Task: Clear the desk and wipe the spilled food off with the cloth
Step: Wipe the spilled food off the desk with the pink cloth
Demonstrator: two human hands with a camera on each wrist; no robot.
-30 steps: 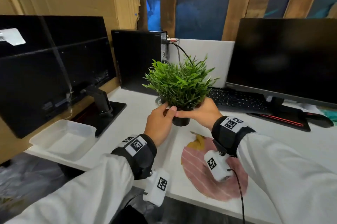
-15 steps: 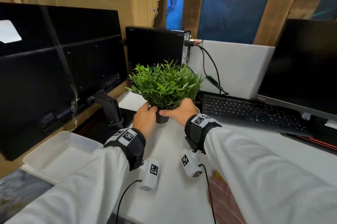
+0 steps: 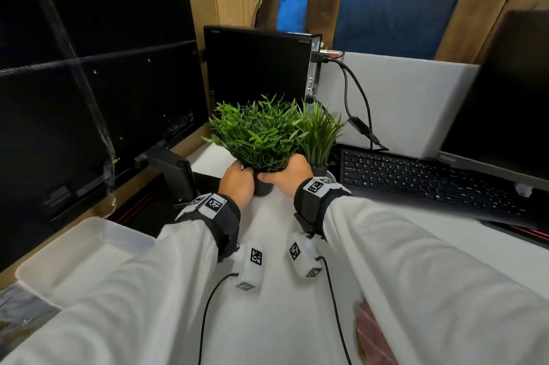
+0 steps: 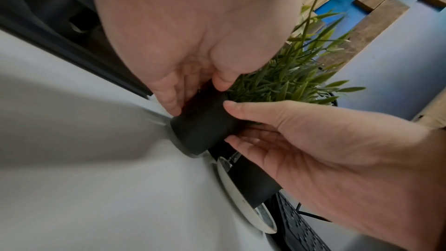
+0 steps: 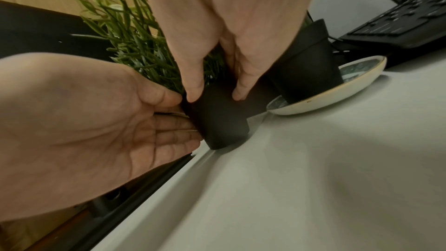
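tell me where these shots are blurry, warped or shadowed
Head view: wide-angle bend in the monitors, sleeves soft. Left wrist view: palm of the left hand looms blurred, broad shadow on the desk. Right wrist view: desk foreground smeared, black pot fairly sharp.

Long white sleeves [image 3: 416, 260] on both arms, loosely creased, reaching to the wrists. Black fabric wrist bands [image 3: 225, 216] at each cuff, each topped with white panels printed with square black-and-white coded markers [image 3: 214, 203]. Small white camera housings [image 3: 252, 265] slung beneath the wrists on dark brackets, likewise bearing coded markers on side and end faces. Thin black cables [image 3: 208, 305] trailing from each housing toward the body. Left hand [image 3: 237, 184] and right hand [image 3: 289, 176] bare, ungloved, with short nails; no rings or other items visible on the fingers [image 4: 241, 106].
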